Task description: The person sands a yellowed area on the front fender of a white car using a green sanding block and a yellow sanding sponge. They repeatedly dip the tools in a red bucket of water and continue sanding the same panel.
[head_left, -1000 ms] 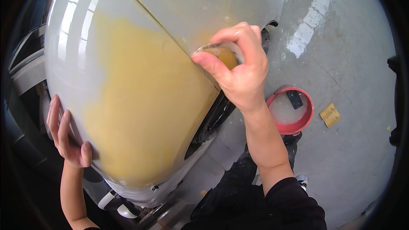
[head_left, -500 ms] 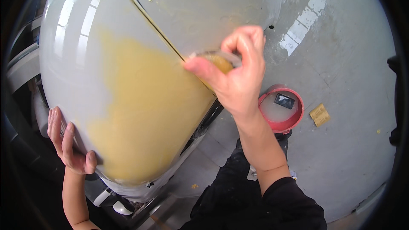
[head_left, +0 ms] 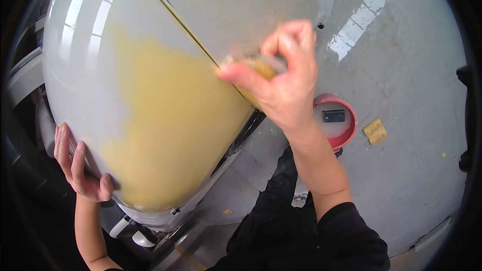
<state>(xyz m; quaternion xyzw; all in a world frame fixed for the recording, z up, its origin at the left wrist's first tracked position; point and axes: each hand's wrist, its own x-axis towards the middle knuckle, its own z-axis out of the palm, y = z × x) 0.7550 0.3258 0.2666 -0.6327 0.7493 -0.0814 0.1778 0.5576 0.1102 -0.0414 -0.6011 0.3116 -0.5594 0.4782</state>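
Gripping the yellowish pad (head_left: 267, 72) in your right hand (head_left: 288, 78), you have its thumb and curled fingers closed around the pad's sides. The pad is at the seam (head_left: 193, 40) between the near panel (head_left: 103, 98) and the far panel (head_left: 228, 12), by the right side of the near panel's yellow patch (head_left: 168, 115); blur hides exactly where it touches. Your left hand (head_left: 83, 170) is loosely open, holding nothing you can see, its fingers a little spread against the near panel's left edge, its thumb apart and toward the patch.

To the right of the panels, a red bucket (head_left: 354, 120) stands on the grey floor (head_left: 411, 95), with cloudy liquid and a dark block (head_left: 333, 115) inside. Just right of the bucket lies a small tan sheet (head_left: 375, 131).
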